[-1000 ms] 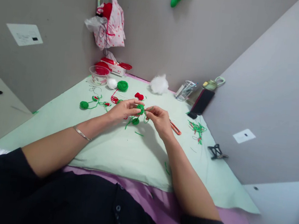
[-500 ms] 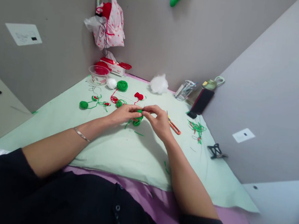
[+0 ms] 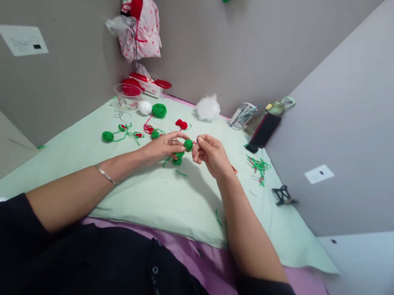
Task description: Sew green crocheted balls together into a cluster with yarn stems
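Observation:
My left hand point(image 3: 160, 147) is closed on a small green crocheted piece point(image 3: 188, 145), whose round end sticks out past the fingertips. More green of it hangs below the fingers. Just to the right, my right hand point(image 3: 213, 155) has thumb and forefinger pinched together on a thin red strand point(image 3: 194, 143) beside the green round end. Whether a needle is also in that pinch is too small to make out. Behind the hands lies a red bow-shaped piece point(image 3: 181, 124). A green ball point(image 3: 107, 136) with trailing yarn rests to the left.
Along the back stand a clear plastic tub point(image 3: 127, 97), a green yarn ball point(image 3: 159, 110), white stuffing point(image 3: 208, 108) and a pen holder point(image 3: 242, 116). A phone point(image 3: 265, 131) leans at right, near yarn scraps point(image 3: 258, 165) and a black stand point(image 3: 284, 196). A dotted bag point(image 3: 149, 30) hangs on the wall.
My hands have drawn slightly apart; the right has turned and moved off to the right. The green round end now shows between them. The view has shifted a little.

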